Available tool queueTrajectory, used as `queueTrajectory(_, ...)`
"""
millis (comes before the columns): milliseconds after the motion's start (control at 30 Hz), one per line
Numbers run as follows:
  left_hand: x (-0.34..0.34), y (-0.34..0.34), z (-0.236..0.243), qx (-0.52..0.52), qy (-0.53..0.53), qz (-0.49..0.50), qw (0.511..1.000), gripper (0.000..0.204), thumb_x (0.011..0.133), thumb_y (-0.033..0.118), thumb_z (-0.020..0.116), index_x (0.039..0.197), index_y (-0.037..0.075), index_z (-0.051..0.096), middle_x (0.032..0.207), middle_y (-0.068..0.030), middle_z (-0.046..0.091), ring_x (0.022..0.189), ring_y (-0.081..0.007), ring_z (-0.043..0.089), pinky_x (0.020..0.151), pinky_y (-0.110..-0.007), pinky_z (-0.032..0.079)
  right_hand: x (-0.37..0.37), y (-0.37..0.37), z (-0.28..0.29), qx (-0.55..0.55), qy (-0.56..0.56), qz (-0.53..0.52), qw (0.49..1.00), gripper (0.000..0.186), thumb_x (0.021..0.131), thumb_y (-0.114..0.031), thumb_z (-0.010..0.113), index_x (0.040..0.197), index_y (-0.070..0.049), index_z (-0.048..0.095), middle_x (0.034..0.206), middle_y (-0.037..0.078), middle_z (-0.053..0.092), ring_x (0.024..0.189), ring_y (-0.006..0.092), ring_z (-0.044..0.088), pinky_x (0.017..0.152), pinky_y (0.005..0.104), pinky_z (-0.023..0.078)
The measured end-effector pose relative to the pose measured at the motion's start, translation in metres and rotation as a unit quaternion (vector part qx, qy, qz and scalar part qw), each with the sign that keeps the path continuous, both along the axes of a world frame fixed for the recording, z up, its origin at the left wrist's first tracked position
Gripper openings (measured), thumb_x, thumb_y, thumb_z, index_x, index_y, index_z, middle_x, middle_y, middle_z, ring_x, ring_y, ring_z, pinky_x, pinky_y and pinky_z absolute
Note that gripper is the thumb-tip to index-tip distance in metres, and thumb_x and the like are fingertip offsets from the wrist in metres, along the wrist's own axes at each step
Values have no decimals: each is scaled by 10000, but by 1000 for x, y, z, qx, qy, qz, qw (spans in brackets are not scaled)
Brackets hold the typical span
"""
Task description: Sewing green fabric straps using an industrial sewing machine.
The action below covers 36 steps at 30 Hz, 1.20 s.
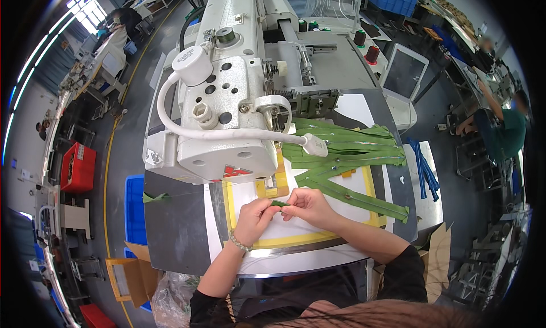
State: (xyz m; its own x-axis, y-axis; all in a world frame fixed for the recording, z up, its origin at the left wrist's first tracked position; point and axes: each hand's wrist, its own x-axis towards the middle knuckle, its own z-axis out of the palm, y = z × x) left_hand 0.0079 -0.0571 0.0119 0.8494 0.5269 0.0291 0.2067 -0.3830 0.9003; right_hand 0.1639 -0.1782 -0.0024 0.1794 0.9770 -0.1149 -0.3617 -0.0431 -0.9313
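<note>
My left hand (254, 220), with a beaded bracelet at its wrist, pinches a short green fabric strip (278, 203). My right hand (310, 207) is closed on the strip's other side, so the two hands almost meet. Most of the strip is covered by my fingers. Both hands are over the white work plate edged with yellow tape (296, 232), just in front of the white sewing machine head (227, 149). Right of the machine lie several green zippers (364, 158), fanned out; one zipper (364, 199) slants toward the right front.
Blue zippers (425, 168) lie on a white surface at the right. A screen (404, 69) stands at the back right. Left of the table are a blue crate (135, 208) and a cardboard box (136, 277). A green scrap (155, 197) lies on the table's left edge. Other people work farther off.
</note>
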Motion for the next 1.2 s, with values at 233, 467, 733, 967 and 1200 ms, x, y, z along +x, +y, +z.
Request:
queueTrajectory(233, 0, 2, -1, 22, -21, -13, 999, 143, 858, 121, 629, 783, 3, 596, 627, -107, 497, 578, -236, 494, 555, -330, 398, -2, 0, -1, -4, -5, -10, 1000, 130, 882, -29, 649, 798, 2, 555, 783, 65, 659, 737, 113, 658, 679, 234, 533)
queueTrajectory(467, 1, 10, 1, 69, -55, -64, 994, 99, 832, 82, 626, 794, 7, 575, 672, -118, 502, 643, -287, 500, 609, -357, 415, -2, 1, 4, -6, -39, -21, 999, 137, 850, -38, 684, 770, 4, 581, 744, 52, 654, 680, 98, 638, 617, 226, 516)
queueTrajectory(733, -3, 25, -3, 146, -32, -88, 985, 102, 813, 92, 666, 809, -1, 623, 703, -124, 574, 629, -248, 547, 598, -338, 446, 14, 23, 25, 14, -406, 56, 912, 146, 819, -105, 702, 752, -2, 625, 630, 23, 622, 557, 91, 582, 523, 225, 462)
queueTrajectory(967, -4, 34, -14, 223, -77, 67, 969, 137, 803, 69, 682, 927, 12, 692, 762, -102, 639, 671, -231, 591, 630, -310, 485, 22, 58, 9, -157, -144, -26, 977, 218, 831, -117, 662, 656, -11, 586, 576, 55, 601, 455, 102, 535, 411, 251, 408)
queueTrajectory(1200, -3, 20, -12, 310, -37, 36, 949, 284, 809, 85, 663, 1091, 57, 680, 784, -81, 524, 741, -253, 531, 670, -366, 455, 14, 67, 13, -199, -164, -71, 964, 214, 829, -100, 662, 655, -2, 586, 533, 64, 584, 437, 112, 534, 403, 270, 403)
